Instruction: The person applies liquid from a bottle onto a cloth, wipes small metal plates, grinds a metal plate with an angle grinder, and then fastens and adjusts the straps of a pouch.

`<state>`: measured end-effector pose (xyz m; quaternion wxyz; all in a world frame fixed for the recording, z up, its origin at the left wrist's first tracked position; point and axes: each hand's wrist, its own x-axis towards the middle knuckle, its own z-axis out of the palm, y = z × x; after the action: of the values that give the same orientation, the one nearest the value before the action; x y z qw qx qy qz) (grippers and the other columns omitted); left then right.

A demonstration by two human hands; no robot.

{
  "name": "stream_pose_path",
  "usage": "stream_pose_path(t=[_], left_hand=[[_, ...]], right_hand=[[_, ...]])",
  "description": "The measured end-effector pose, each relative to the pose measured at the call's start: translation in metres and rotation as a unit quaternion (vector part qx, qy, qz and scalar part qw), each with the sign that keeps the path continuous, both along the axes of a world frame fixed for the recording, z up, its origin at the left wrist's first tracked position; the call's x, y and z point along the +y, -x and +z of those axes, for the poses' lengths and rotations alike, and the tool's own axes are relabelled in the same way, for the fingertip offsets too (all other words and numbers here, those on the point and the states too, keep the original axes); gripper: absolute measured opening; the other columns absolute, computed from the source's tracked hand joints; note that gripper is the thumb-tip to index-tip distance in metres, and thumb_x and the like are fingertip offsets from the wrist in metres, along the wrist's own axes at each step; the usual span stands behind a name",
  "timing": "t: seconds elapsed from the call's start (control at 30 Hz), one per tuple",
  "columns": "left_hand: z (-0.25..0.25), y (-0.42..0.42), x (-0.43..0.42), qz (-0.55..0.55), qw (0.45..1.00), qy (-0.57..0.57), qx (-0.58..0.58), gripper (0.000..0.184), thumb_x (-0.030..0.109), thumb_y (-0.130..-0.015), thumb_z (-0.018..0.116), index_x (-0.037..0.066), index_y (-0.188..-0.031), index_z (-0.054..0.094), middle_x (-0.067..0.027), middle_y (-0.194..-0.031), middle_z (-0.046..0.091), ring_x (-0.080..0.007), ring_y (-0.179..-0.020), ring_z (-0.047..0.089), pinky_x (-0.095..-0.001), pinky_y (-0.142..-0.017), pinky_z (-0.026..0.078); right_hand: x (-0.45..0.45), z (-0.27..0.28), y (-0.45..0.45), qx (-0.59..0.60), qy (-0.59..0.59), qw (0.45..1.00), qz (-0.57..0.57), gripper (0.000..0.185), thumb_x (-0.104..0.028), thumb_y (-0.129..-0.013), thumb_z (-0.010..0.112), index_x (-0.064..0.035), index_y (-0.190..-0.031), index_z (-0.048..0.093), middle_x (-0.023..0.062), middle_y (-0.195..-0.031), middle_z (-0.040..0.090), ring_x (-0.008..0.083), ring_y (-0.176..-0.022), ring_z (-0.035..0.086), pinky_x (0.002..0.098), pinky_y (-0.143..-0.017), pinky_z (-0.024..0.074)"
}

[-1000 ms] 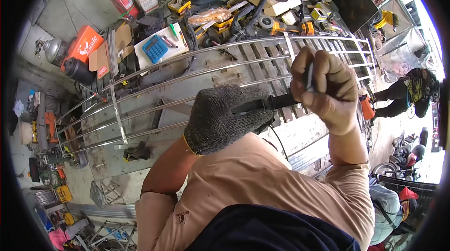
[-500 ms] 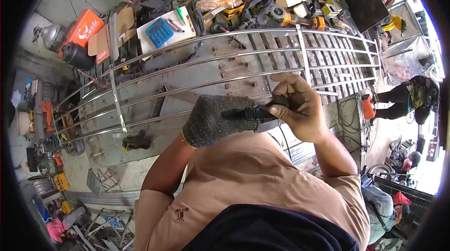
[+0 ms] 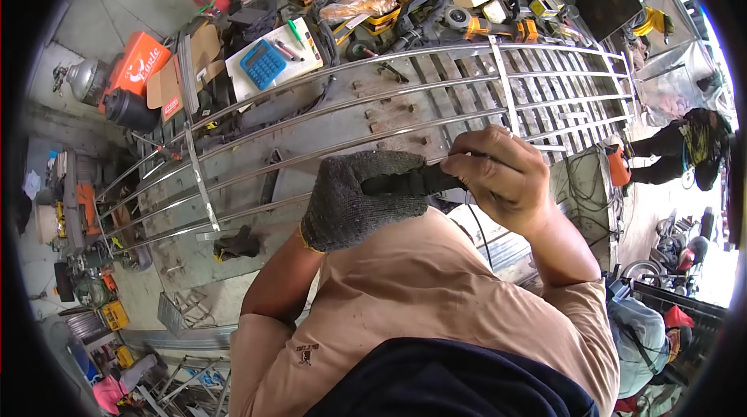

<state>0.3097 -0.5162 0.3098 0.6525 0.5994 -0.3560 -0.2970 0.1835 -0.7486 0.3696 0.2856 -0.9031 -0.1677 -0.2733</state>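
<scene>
My left hand, in a dark grey knitted glove, is closed round a black handheld device in front of my chest. The bare fingers of my right hand pinch the device's right end, and the palm is turned partly away. A thin black cable hangs below that hand. What kind of device it is does not show clearly. Beyond both hands lies a shiny metal railing frame of long tubes and flat crossbars, across the workbench.
A dark glove lies on the bench at left. Along the far side are a blue calculator, an orange Eagle box and an angle grinder. Another person stands at the right.
My right hand has rolled over, its fingers now curling down over the device's end, where before the palm side and thumb showed. My left hand keeps its grip, nearly in place.
</scene>
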Motion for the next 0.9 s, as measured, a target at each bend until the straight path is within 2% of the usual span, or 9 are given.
stream_pose_path(t=[0.07, 0.13, 0.2, 0.27, 0.47, 0.6, 0.67, 0.77, 0.9], left_hand=[[0.003, 0.002, -0.003, -0.005, 1.0, 0.006, 0.0, 0.04, 0.003, -0.088, 0.094, 0.001, -0.126, 0.082, -0.0058, -0.107, 0.086, -0.0078, -0.096, 0.075, -0.0319, -0.088, 0.065], [0.004, 0.004, -0.004, -0.015, 0.994, 0.016, 0.109, 0.041, 0.005, -0.088, 0.094, 0.002, -0.127, 0.082, -0.0072, -0.108, 0.086, -0.009, -0.096, 0.076, -0.0327, -0.088, 0.065], [0.012, 0.002, -0.003, -0.019, 0.999, -0.001, 0.04, 0.041, 0.006, -0.088, 0.094, 0.003, -0.127, 0.082, -0.009, -0.109, 0.086, -0.0109, -0.096, 0.078, -0.0334, -0.088, 0.065], [0.03, -0.006, -0.001, -0.018, 0.978, -0.044, -0.205, 0.04, 0.007, -0.089, 0.093, 0.003, -0.127, 0.082, -0.0113, -0.11, 0.086, -0.0133, -0.096, 0.08, -0.0341, -0.087, 0.065], [0.02, -0.001, 0.0, -0.035, 0.999, -0.038, -0.01, 0.037, 0.007, -0.091, 0.091, 0.002, -0.126, 0.081, -0.0129, -0.111, 0.085, -0.0175, -0.096, 0.081, -0.0361, -0.089, 0.065], [0.016, -0.004, -0.002, -0.032, 0.998, -0.029, -0.052, 0.04, 0.007, -0.09, 0.092, 0.003, -0.128, 0.081, -0.012, -0.112, 0.085, -0.0149, -0.102, 0.08, -0.0343, -0.091, 0.064], [0.008, -0.008, -0.002, -0.036, 0.998, -0.017, -0.049, 0.04, 0.005, -0.09, 0.092, 0.003, -0.129, 0.08, -0.0112, -0.116, 0.084, -0.0145, -0.105, 0.079, -0.0339, -0.092, 0.064], [0.007, -0.008, -0.003, -0.059, 0.998, -0.027, 0.006, 0.043, -0.004, -0.097, 0.083, -0.004, -0.139, 0.072, -0.0151, -0.135, 0.079, -0.0207, -0.122, 0.076, -0.0394, -0.106, 0.064], [-0.014, 0.002, -0.007, -0.03, 0.982, -0.002, 0.188, 0.047, 0.001, -0.087, 0.093, 0.003, -0.132, 0.078, -0.0094, -0.125, 0.08, -0.0157, -0.11, 0.077, -0.0351, -0.096, 0.064]], right_hand=[[-0.003, 0.009, -0.002, 0.002, 0.045, 0.999, 0.026, 0.038, -0.005, -0.071, 0.082, -0.0047, -0.109, 0.081, 0.0123, -0.114, 0.073, 0.0316, -0.099, 0.074, 0.0423, -0.084, 0.0612], [-0.005, 0.015, -0.002, 0.005, 0.089, 0.995, 0.046, 0.038, -0.012, -0.072, 0.08, -0.0048, -0.11, 0.081, 0.0121, -0.114, 0.073, 0.0311, -0.1, 0.073, 0.0426, -0.085, 0.0606], [-0.007, 0.018, -0.002, 0.01, 0.131, 0.99, 0.057, 0.038, -0.018, -0.075, 0.078, -0.0046, -0.11, 0.081, 0.012, -0.114, 0.072, 0.0307, -0.101, 0.072, 0.043, -0.085, 0.0598], [-0.004, 0.023, -0.005, -0.01, 0.148, 0.986, 0.07, 0.04, -0.016, -0.073, 0.081, -0.0028, -0.11, 0.083, 0.0112, -0.108, 0.071, 0.0275, -0.089, 0.067, 0.0408, -0.075, 0.0546], [-0.003, 0.014, -0.006, -0.062, 0.159, 0.982, 0.079, 0.043, -0.017, -0.071, 0.081, -0.002, -0.112, 0.083, 0.0112, -0.105, 0.069, 0.0249, -0.081, 0.062, 0.0395, -0.07, 0.0507], [-0.006, 0.005, -0.005, -0.087, 0.167, 0.979, 0.082, 0.043, -0.015, -0.073, 0.082, -0.0013, -0.113, 0.082, 0.013, -0.105, 0.07, 0.0265, -0.082, 0.064, 0.0419, -0.073, 0.0538], [-0.009, 0.001, -0.006, -0.076, 0.141, 0.984, 0.079, 0.039, -0.007, -0.077, 0.084, -0.0006, -0.115, 0.08, 0.0146, -0.106, 0.072, 0.0276, -0.083, 0.069, 0.0422, -0.074, 0.0577], [-0.009, -0.013, -0.002, -0.03, 0.051, 0.997, 0.05, 0.036, 0.001, -0.081, 0.085, -0.0004, -0.116, 0.077, 0.0165, -0.111, 0.074, 0.0299, -0.089, 0.076, 0.0416, -0.075, 0.0625], [-0.005, -0.028, 0.003, 0.003, -0.041, 0.999, 0.021, 0.029, 0.007, -0.089, 0.083, -0.0013, -0.115, 0.074, 0.0157, -0.111, 0.077, 0.0294, -0.087, 0.08, 0.0375, -0.069, 0.0646]])
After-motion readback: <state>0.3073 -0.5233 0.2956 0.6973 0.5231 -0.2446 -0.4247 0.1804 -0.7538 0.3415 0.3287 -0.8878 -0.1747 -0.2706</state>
